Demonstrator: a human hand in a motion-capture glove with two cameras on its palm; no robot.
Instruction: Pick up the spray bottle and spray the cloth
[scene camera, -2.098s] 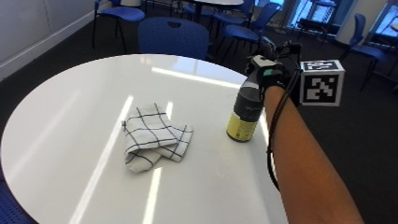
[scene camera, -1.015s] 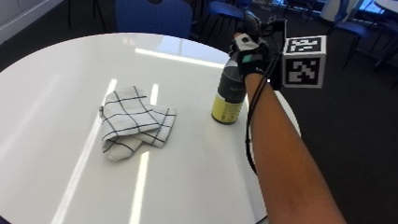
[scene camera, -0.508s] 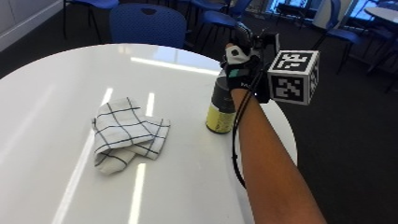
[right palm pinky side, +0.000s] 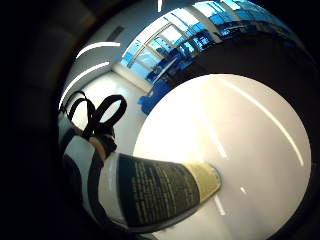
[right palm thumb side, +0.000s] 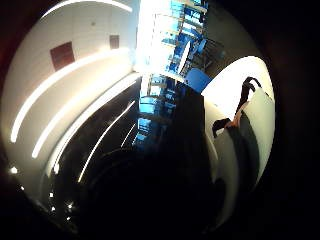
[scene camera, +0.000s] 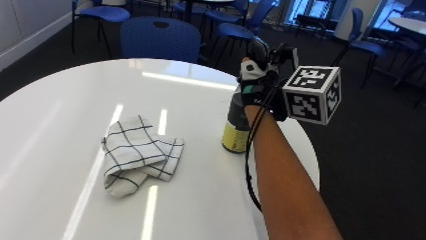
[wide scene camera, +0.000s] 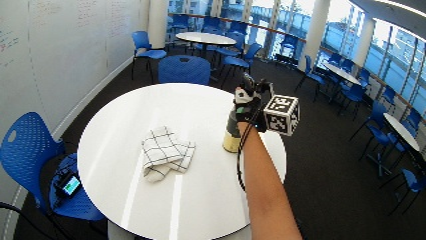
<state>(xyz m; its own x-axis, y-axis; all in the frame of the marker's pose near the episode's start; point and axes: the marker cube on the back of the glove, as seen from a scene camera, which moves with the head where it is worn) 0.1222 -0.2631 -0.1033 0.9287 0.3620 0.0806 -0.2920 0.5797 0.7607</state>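
A spray bottle (scene camera: 235, 131) with a dark body and yellow base stands upright on the white round table (scene camera: 80, 95), to the right of the cloth. My gloved right hand (scene camera: 256, 75) is wrapped over the bottle's top, fingers curled round its head, which is hidden. The white cloth (scene camera: 138, 155) with a dark grid lies crumpled on the table, a short way from the bottle. In the wide view the hand (wide scene camera: 244, 101) tops the bottle (wide scene camera: 231, 135) beside the cloth (wide scene camera: 165, 152). The bottle's label (right palm pinky side: 160, 192) fills the little finger side palm view, its base on the table (right palm pinky side: 235, 130).
Blue chairs (scene camera: 158, 40) stand behind the table, and one more chair (wide scene camera: 30, 150) sits at its left side. The table edge (scene camera: 311, 165) runs close to the right of the bottle. Bare tabletop lies left of and behind the cloth.
The outside camera has shifted its angle. My hand stays at the bottle's top throughout, and the bottle and cloth keep their places on the table.
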